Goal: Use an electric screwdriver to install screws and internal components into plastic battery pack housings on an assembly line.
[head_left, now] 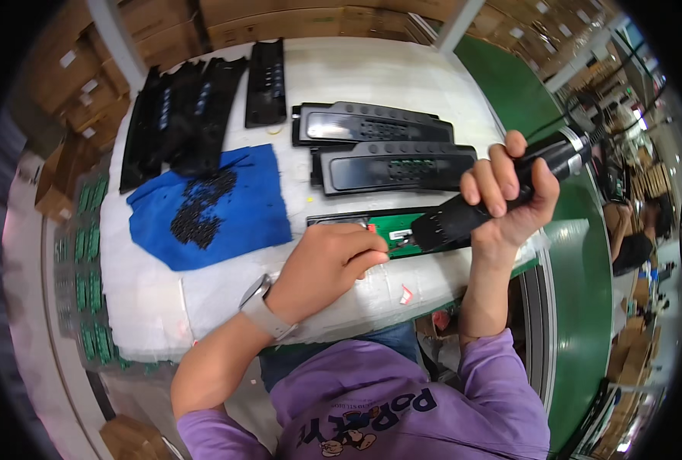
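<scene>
White bench (pixel 226 299) — right hand (pixel 509 192) grips screwdriver (pixel 502 188), left hand (pixel 326 264) pinches screw at board (pixel 391 225).

White-covered workbench (pixel 203 299), green conveyor belt (pixel 578 307) at right, stacked cardboard boxes (pixel 280 19) behind, further boxes (pixel 73 77) at left.

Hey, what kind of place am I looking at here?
Most likely an electronics assembly line: a right hand holds an electric screwdriver over a green circuit board, with screws piled on a blue cloth beside a green conveyor belt.
</scene>
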Tool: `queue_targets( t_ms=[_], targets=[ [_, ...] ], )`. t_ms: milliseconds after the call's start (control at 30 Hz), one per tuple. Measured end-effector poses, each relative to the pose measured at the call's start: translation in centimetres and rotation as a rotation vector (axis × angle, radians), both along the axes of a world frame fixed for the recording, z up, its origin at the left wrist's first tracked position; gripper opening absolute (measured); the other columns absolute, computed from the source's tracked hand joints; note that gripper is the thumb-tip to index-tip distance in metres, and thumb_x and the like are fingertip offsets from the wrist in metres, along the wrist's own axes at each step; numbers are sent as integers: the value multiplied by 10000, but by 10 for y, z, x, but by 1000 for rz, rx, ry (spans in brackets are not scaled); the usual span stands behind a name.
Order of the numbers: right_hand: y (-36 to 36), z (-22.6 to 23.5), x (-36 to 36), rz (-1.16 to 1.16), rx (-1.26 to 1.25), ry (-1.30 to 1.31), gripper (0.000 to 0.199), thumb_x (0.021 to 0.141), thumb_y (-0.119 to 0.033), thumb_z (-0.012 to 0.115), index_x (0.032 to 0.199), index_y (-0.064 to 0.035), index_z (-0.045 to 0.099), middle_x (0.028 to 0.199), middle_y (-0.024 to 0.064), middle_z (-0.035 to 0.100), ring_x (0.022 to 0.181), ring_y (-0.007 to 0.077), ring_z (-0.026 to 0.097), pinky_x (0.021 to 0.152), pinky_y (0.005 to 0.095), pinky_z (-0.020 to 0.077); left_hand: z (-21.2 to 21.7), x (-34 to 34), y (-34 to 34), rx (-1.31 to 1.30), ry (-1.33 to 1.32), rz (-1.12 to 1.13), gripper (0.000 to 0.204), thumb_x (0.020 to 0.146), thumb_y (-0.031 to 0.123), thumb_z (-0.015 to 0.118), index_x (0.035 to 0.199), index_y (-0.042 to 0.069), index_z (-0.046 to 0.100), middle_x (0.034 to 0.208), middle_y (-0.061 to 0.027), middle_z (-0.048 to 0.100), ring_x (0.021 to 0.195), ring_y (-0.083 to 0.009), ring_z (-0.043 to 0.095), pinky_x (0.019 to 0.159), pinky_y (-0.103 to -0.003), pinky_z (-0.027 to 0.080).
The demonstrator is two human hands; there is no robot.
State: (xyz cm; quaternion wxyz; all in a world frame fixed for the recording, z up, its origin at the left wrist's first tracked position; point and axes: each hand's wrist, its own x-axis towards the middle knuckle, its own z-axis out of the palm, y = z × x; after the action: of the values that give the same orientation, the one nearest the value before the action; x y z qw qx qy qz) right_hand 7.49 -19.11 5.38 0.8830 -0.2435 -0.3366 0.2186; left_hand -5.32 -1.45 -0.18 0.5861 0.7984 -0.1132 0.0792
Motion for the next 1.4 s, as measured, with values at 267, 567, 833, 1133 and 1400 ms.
queue_targets(
  t_ms=[267,567,833,1133,1400],
  targets=[
    [-5,3,5,-202,-251,-242,278,804,-249,546,939,-30,438,540,3,409,381,105,400,474,287,416,0,7,0,-176,219,220,73,806,43,609,850,4,652,671,-48,606,501,-72,524,477,-213,424],
    [8,-1,1,-294,-265,-194,234,748,-115,600,872,25,460,526,61,439,386,122,403,390,253,354,-12,8,-1,-217,287,159,73,809,20,623,863,-26,605,706,0,589,580,-14,496,515,-160,408],
    [9,0,4,-357,-417,-277,245,779,-198,560,888,-24,425,530,24,409,370,109,389,433,266,378,-13,9,0,-233,294,116,88,813,48,643,851,-10,589,715,15,573,599,-13,492,533,-156,409],
    [24,8,0,-286,-575,-295,225,731,-125,615,793,-6,435,521,53,462,386,103,416,393,230,351,-10,10,-2,-331,393,140,121,851,110,613,851,-10,616,716,11,578,592,-20,483,517,-154,388],
    [19,7,-13,-362,-557,-342,255,729,-141,643,836,-11,451,550,46,482,401,104,438,396,232,365,-10,7,-4,-350,340,175,140,896,127,543,862,-2,587,742,-19,588,564,-37,475,500,-166,375]
  ],
)
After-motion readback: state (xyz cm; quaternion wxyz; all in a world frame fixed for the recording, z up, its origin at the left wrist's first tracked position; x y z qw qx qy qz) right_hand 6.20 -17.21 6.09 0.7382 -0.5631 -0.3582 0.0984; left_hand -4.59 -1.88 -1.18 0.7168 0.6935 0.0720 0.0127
